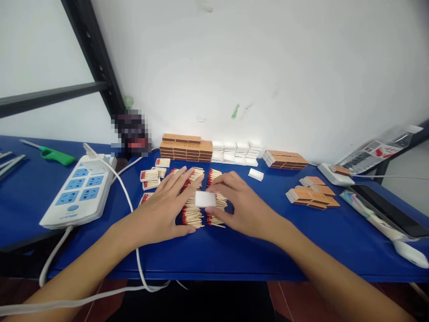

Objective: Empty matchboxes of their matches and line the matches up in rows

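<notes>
Red-tipped matches [193, 217] lie in two columns of bundles on the blue table. My left hand [167, 201] is spread over the left column, its fingers apart and nothing gripped. In my right hand [239, 201] a white matchbox tray [205, 199] is held by its right end, above and between the two columns. Beside my left hand stand several white trays filled with matches [149, 175]. A single white tray [256, 174] lies apart, behind my right hand.
Stacked brown matchbox sleeves [186, 147], white trays [234, 153] and more boxes [286, 159] line the wall. Loose sleeves [313, 193], a phone [390, 210] and a bagged brush-like item lie right. A power strip [80, 192] with a trailing cable and a green lighter [56, 155] lie left.
</notes>
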### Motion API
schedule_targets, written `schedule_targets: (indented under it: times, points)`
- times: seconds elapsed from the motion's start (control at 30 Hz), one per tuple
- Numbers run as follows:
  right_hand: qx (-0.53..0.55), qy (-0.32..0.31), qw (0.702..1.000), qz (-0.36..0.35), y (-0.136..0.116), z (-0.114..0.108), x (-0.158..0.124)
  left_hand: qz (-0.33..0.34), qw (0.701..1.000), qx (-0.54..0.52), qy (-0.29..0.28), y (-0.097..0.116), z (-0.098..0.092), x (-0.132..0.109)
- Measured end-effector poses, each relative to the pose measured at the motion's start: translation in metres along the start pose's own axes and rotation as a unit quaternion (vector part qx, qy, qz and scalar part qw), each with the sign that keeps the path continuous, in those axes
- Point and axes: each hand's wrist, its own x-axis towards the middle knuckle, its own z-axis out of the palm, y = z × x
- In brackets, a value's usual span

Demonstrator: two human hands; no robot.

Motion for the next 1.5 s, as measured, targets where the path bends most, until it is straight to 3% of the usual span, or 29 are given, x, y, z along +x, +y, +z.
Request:
schedule_targets:
  times: [0.17, 0.37, 0.53, 0.63, 0.73, 0.93, 1.03, 1.13, 1.27, 1.5]
  points:
    - [-0.062, 0.075, 0.995, 0.027, 0.049, -0.036, 0.005, 0.005, 1.0, 0.016, -0.019, -0.002, -0.001, 0.004]
    - [-0.119, 0.152, 0.976, 0.103, 0.118, -0.038, -0.01, 0.024, 0.999, -0.001, -0.039, 0.005, -0.003, 0.011]
    - [-0.124, 0.173, 0.955, 0.207, 0.151, -0.053, -0.028, 0.016, 0.998, -0.003, -0.055, 0.003, -0.005, 0.017]
    - [-0.078, 0.145, 0.949, 0.268, 0.166, -0.068, -0.037, 0.022, 0.997, -0.007, -0.068, 0.001, -0.007, 0.021]
    - [-0.034, 0.102, 0.956, 0.275, 0.173, -0.082, -0.044, 0.03, 0.997, -0.01, -0.069, 0.0, -0.008, 0.025]
    - [-0.042, 0.045, 0.943, 0.327, 0.165, -0.109, -0.056, 0.049, 0.993, -0.033, -0.098, -0.006, -0.027, 0.045]
    - [-0.063, -0.038, 0.938, 0.338, 0.165, -0.114, -0.059, 0.033, 0.998, -0.038, -0.046, -0.014, -0.043, 0.063]
    - [-0.07, -0.117, 0.925, 0.355, 0.168, -0.11, -0.061, 0.036, 0.997, -0.035, 0.065, -0.028, -0.049, 0.077]
    - [-0.073, -0.128, 0.916, 0.372, 0.168, -0.097, -0.056, 0.049, 0.978, -0.007, 0.204, -0.048, -0.041, 0.078]
    - [-0.102, -0.125, 0.923, 0.349, 0.164, -0.081, -0.046, 0.034, 0.97, 0.053, 0.237, -0.062, -0.033, 0.069]
